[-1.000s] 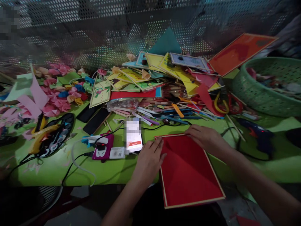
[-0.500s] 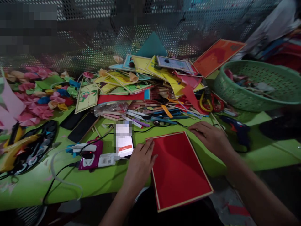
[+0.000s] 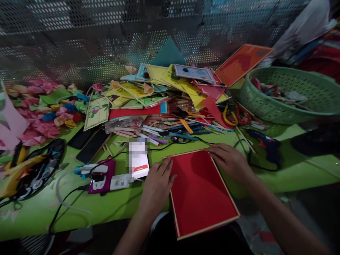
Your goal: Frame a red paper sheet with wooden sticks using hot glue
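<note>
A red rectangular panel (image 3: pixel 202 191) with thin pale wooden strips along its edges lies tilted before me, its near end reaching past the table edge over my lap. My left hand (image 3: pixel 159 180) rests at its upper left corner, fingers stretched out and thumb apart over the left edge. At the upper right corner, the extended fingertips of my right hand (image 3: pixel 230 161) touch the frame strip; the thumb is hidden. Close to my left hand lies a lit phone (image 3: pixel 139 163). A dark blue glue gun (image 3: pixel 267 147) is to the right of my right hand.
Framed colourful pictures (image 3: pixel 159 83) are heaped at the back, above pens and sticks (image 3: pixel 159 131). A green basket (image 3: pixel 281 106) stands right, scissors (image 3: pixel 231 115) beside it. Folded paper flowers (image 3: pixel 45 113) lie left. A purple power socket (image 3: pixel 102 177) with cables sits on the green table (image 3: pixel 111 212).
My right hand has moved left and slightly down, so its fingertips now touch the panel's upper right corner. My left hand stays at the upper left corner.
</note>
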The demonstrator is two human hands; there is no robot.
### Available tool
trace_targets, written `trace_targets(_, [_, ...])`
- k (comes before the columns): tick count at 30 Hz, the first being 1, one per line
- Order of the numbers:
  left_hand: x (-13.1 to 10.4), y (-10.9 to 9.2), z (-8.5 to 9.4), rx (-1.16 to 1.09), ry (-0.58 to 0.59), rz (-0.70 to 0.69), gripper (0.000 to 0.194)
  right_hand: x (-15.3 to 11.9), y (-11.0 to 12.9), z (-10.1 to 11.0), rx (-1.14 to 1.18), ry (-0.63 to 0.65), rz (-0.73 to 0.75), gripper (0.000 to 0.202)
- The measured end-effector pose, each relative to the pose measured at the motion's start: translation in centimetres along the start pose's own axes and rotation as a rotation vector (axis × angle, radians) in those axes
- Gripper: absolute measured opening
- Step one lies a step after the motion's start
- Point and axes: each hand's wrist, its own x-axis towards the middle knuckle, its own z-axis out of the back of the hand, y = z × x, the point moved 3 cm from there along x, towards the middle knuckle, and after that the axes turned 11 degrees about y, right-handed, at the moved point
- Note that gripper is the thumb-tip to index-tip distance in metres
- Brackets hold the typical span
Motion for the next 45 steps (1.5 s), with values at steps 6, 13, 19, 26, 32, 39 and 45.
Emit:
trace_targets(6, [0.1, 0.0, 0.2, 0.026, -0.01, -0.019, 0.042, -0.1, 0.0, -0.2, 0.009, -0.009, 0.009, 0.033])
trace_targets(13, [0.1, 0.0, 0.3, 0.009, -0.011, -0.014, 0.042, -0.1, 0.2, -0.4, -0.028, 0.021, 0.038, 0.039])
trace_targets(19, [0.2, -0.2, 0.7, 0.024, -0.008, -0.014, 0.043, -0.3, 0.2, -0.6, -0.069, 0.044, 0.022, 0.041])
trace_targets(26, [0.0, -0.1, 0.4, -0.014, -0.009, 0.031, 0.044, -0.2, 0.4, -0.6, -0.067, 0.082, 0.016, 0.04])
trace_targets(32, [0.0, -0.2, 0.9, -0.04, -0.021, 0.019, 0.043, -0.6, 0.1, -0.8, -0.031, 0.041, 0.021, 0.042])
trace_targets(39, [-0.6, -0.1, 2.0, -0.041, -0.094, 0.036, 0.042, -0.9, -0.1, -0.6, 0.075, -0.086, 0.036, 0.035])
trace_targets(45, [0.0, -1.0, 1.7, 0.008, 0.015, 0.042, 0.043, -0.5, 0.5, -0.8, -0.04, -0.026, 0.06, 0.038])
